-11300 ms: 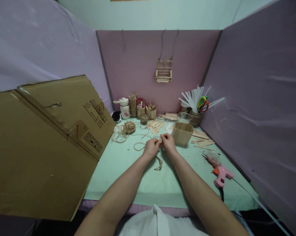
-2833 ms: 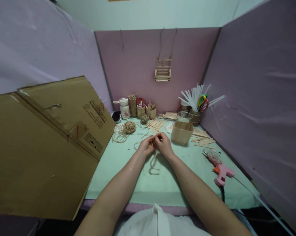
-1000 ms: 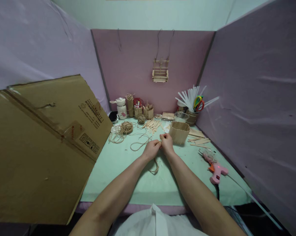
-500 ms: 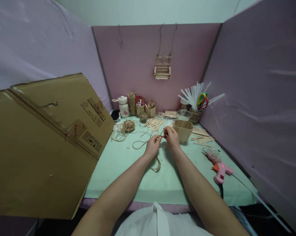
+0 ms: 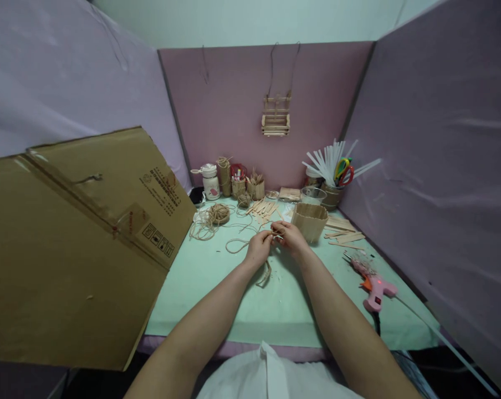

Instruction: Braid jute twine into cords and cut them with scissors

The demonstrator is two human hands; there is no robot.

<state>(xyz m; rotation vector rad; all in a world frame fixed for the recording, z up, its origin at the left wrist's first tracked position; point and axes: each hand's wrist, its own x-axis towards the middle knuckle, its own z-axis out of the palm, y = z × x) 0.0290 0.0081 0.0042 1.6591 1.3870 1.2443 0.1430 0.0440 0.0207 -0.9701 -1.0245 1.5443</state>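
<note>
My left hand [image 5: 259,247] and my right hand [image 5: 290,238] meet above the middle of the table, fingers pinched close together on thin brown twine [image 5: 266,275]. A loop of that twine hangs below my left hand to the tabletop. More strands trail left toward a ball of twine [image 5: 219,214]. Just beyond my right hand stands an upright box made of craft sticks [image 5: 310,221], apart from it. The exact knot or bend between my fingertips is too small to make out.
A pink glue gun [image 5: 375,291] lies at the right, its light on. Loose craft sticks [image 5: 345,238] lie behind it. A large cardboard sheet [image 5: 80,249] leans over the left side. Cups, a white bottle [image 5: 210,183] and scissors [image 5: 344,172] line the back.
My right hand has lowered and turned inward, its fingers now closer to my left hand's. The left hand has hardly moved. The view has shifted slightly.
</note>
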